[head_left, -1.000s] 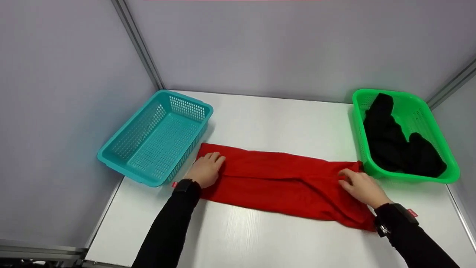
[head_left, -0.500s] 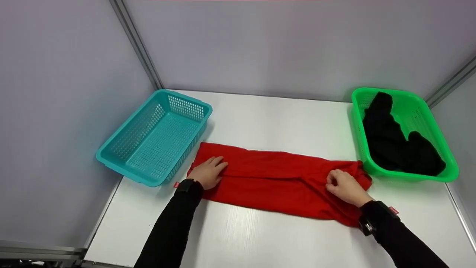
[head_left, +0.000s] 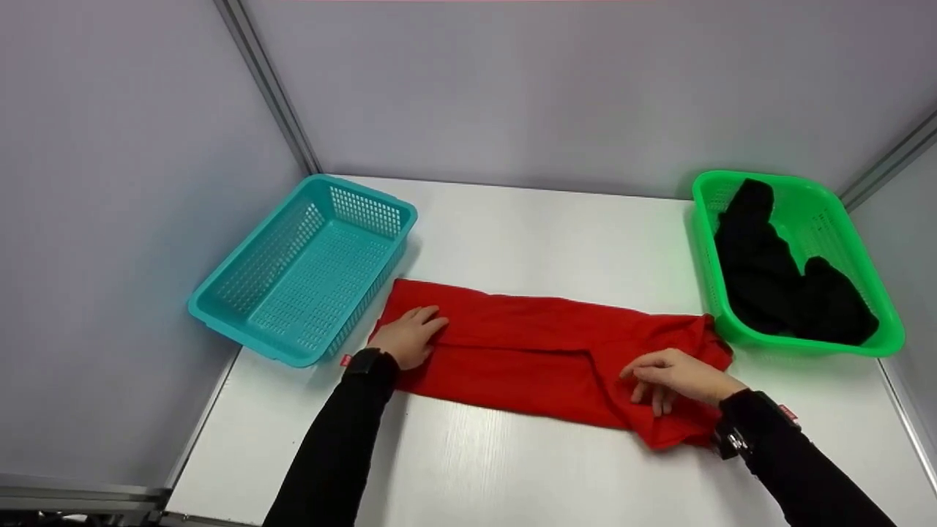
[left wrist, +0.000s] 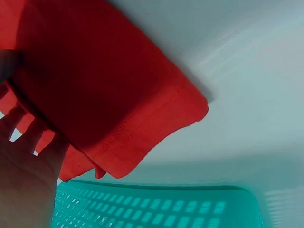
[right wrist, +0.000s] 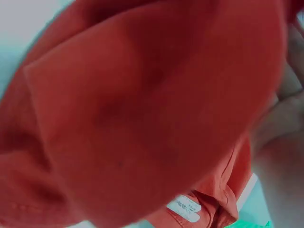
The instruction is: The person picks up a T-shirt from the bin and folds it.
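A red T-shirt [head_left: 512,351], folded into a long strip, lies across the white table. My left hand [head_left: 408,338] rests on its left end with fingers fairly straight. In the left wrist view, the stitched hem [left wrist: 142,128] lies beside that hand [left wrist: 28,175]. Over the right end, my right hand [head_left: 673,377] pinches a loose fold of the shirt; the exact grip is partly hidden. Close to the right wrist camera, the raised red fold [right wrist: 142,109] covers most of the view, and a white label [right wrist: 185,208] shows beneath it.
A blue-green perforated basket [head_left: 399,252] stands at the left, close to the shirt's left end. At the back right, a green basket [head_left: 871,293] holds black cloth [head_left: 768,285]; its front left corner nearly meets the shirt. Grey panels stand behind and at both sides.
My right hand has moved left and toward the front edge, drawing a fold of the red T-shirt forward. The left hand has slid back slightly and stays on the left end.
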Action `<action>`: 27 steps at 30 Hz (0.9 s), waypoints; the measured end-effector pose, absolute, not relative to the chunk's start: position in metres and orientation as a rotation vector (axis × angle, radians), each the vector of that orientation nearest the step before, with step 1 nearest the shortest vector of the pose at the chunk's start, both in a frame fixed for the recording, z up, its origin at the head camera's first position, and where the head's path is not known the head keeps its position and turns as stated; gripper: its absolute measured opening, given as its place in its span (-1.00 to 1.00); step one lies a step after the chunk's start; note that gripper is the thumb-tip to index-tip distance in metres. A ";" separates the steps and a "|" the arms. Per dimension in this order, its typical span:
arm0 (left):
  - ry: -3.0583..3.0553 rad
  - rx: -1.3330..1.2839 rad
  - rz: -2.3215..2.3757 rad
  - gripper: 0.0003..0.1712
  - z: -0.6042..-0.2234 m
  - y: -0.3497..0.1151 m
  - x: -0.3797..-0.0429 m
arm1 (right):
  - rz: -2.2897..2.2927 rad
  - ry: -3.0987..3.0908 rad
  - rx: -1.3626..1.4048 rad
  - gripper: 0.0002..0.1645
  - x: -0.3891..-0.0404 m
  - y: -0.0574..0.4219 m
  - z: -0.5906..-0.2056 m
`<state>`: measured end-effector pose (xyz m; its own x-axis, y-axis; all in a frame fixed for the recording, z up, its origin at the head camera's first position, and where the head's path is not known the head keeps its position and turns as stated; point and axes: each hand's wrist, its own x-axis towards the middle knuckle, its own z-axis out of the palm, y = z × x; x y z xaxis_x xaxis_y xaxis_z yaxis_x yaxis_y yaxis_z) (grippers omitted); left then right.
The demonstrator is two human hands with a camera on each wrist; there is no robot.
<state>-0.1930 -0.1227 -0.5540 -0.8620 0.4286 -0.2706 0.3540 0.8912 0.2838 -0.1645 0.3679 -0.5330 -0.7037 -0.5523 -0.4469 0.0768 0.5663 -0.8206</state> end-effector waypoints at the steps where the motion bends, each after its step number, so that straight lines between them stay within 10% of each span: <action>1: 2.732 0.577 0.322 -0.36 -0.553 -0.123 -0.193 | -1.124 2.104 -0.385 -0.64 -0.165 0.367 -0.534; 10: 2.746 0.557 0.310 -0.37 -0.550 -0.125 -0.191 | -0.672 2.514 -0.500 -0.92 -0.167 0.356 -0.545; 27: 2.598 0.571 0.173 -0.16 -0.549 -0.118 -0.184 | -0.141 2.781 -0.320 0.07 -0.169 0.295 -0.561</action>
